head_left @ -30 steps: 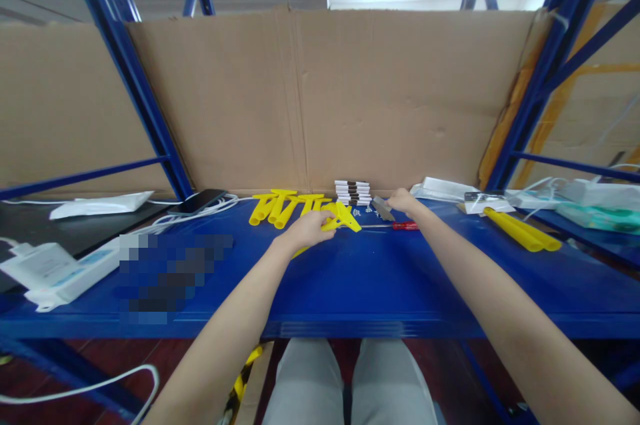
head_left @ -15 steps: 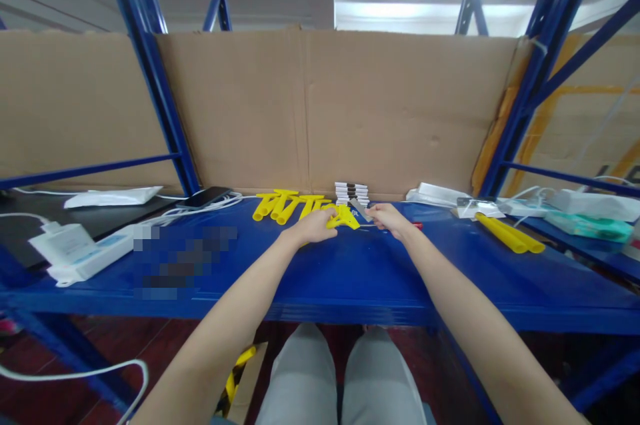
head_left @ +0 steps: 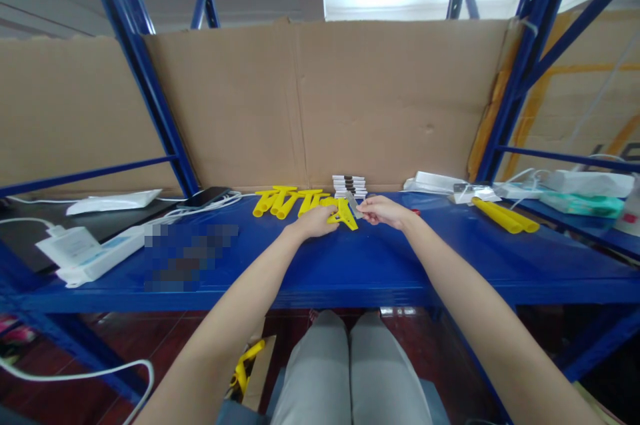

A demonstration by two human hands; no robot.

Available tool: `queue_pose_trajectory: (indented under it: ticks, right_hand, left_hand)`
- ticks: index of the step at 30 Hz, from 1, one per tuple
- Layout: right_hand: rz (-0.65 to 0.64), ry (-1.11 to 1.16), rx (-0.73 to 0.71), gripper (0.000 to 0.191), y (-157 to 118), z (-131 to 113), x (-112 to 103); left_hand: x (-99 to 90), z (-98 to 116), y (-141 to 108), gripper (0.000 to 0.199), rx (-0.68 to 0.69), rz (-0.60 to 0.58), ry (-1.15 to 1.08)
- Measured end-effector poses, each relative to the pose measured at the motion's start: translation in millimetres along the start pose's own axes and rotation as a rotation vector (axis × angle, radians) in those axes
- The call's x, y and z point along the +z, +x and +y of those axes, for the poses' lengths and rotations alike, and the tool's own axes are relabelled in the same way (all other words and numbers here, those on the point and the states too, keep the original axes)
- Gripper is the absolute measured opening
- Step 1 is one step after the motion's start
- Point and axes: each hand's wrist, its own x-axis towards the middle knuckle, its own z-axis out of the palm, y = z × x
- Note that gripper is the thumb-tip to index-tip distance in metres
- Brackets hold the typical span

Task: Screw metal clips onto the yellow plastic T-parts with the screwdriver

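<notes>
The yellow tool [head_left: 345, 214] looks like smooth plastic, the thin blade [head_left: 353, 203] like dull metal. The worktop [head_left: 370, 265] seems glossy painted metal, the far panel [head_left: 390, 105] matt cardboard, the left power strip [head_left: 109, 255] smooth plastic, the trousers [head_left: 320, 372] matt cloth

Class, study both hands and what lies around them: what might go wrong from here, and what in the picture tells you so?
1. The right hand pinches a thin grey plate close to the yellow piece held in the left hand; a slip might scrape a hand, though how sharp the plate is cannot be seen.
2. The stack of white pieces stands just behind, so a nudge might topple it.
</notes>
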Motion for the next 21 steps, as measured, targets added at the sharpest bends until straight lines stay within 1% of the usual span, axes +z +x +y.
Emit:
queue_pose_trajectory:
  ticks: [5,10,15,18,21]
  right_hand:
    - [-0.036,-0.078,0.034,0.028,-2.9,0.6,1.3]
    - [-0.052,-0.097,0.040,0.025,-4.4,0.6,3.5]
    - [-0.091,-0.133,0.078,0.027,-4.9,-0.2,4.3]
    - [-0.097,-0.135,0.095,0.028,-4.1,0.1,4.8]
    - [-0.079,-0.138,0.095,0.030,-2.9,1.4,5.6]
  left_hand:
    - [0.8,2.3,0.9,0.032,0.023,-0.011,-0.006]
    - [1.0,3.2,0.6,0.029,0.005,0.021,-0.035]
    - [0.1,5.2,0.3,0.029,-0.006,0.015,0.000]
    - [1.0,4.3,0.9,0.037,-0.006,0.021,-0.005]
    - [3.2,2.0,1.3,0.050,0.013,0.060,-0.067]
